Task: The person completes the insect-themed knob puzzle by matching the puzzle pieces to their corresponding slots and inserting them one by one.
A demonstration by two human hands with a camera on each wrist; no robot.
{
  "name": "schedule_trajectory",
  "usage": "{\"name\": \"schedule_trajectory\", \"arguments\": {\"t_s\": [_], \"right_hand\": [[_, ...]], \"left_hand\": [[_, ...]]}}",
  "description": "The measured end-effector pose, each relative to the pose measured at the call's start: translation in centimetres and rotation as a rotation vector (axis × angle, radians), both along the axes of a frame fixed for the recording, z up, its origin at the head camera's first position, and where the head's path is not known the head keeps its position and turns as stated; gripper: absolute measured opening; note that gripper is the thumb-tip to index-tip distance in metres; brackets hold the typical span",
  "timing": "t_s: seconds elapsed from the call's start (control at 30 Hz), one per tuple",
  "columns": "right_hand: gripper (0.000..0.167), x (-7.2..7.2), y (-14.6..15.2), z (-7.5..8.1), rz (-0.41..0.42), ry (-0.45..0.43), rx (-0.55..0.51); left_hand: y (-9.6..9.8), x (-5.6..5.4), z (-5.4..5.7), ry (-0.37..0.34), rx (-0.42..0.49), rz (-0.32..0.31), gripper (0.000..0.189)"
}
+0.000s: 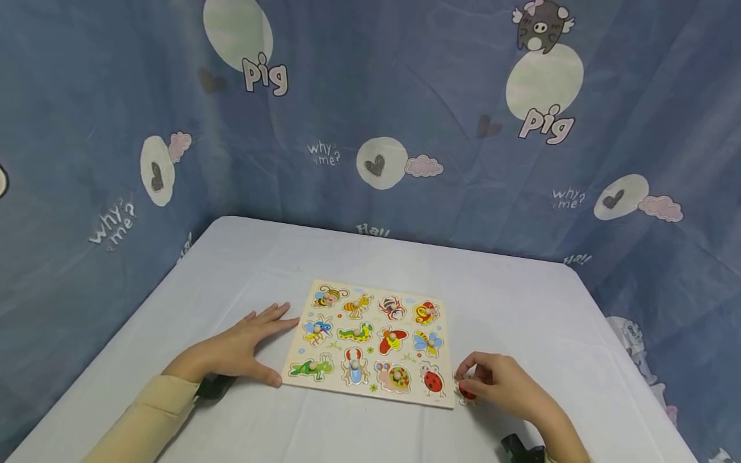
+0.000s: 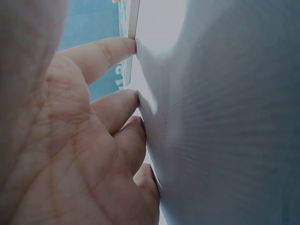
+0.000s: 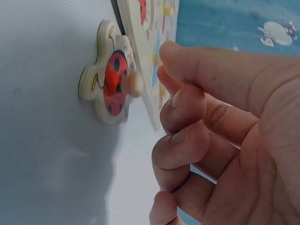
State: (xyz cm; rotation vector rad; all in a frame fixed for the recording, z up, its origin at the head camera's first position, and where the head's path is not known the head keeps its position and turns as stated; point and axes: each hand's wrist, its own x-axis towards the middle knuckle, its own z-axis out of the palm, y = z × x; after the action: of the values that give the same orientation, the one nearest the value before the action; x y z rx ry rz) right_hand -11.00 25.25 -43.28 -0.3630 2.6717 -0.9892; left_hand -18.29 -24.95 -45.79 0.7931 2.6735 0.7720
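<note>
A wooden peg puzzle board with several insect pictures, many bearing small round knobs, lies flat on the white table. My left hand is spread at its left side, index fingertip and thumb against the edge. In the left wrist view its fingers reach down to the tabletop. Beside the board's lower right corner lies a ladybug puzzle piece, partly covered by my right hand in the head view. Over that piece, my right hand has loosely bent fingers, with a gap between them and its wooden knob.
The white-covered table extends around the board on all sides. Behind it hangs a blue printed curtain, which also runs along the left and right. A crumpled pale cloth lies past the right table edge.
</note>
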Motion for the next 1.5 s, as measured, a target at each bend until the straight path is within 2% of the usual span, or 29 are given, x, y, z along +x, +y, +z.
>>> {"name": "schedule_trajectory", "arguments": {"t_s": [0.13,0.3,0.67,0.83,1.2,1.5], "right_hand": [[0.010,0.0,0.5,0.0,0.000,-0.002,0.000],[0.012,0.1,1.1,-0.4,-0.009,-0.032,-0.011],[0.014,0.2,1.6,-1.5,-0.008,-0.035,-0.031],[0.014,0.2,1.5,-1.5,0.001,-0.036,-0.051],[0.013,-0.1,1.5,-1.4,0.015,-0.028,-0.013],[0.012,-0.2,1.2,-1.2,0.029,0.000,-0.038]], "left_hand": [[0.0,0.0,0.4,-0.007,0.012,0.004,0.117],[-0.1,0.1,0.3,-0.007,0.012,0.002,0.117],[0.1,0.3,0.5,-0.017,0.014,0.000,0.117],[0.1,0.2,0.3,-0.009,0.012,0.002,0.118],[-0.2,0.1,0.2,-0.004,0.018,-0.005,0.118],[-0.1,0.1,0.1,-0.007,0.009,0.007,0.118]]}}
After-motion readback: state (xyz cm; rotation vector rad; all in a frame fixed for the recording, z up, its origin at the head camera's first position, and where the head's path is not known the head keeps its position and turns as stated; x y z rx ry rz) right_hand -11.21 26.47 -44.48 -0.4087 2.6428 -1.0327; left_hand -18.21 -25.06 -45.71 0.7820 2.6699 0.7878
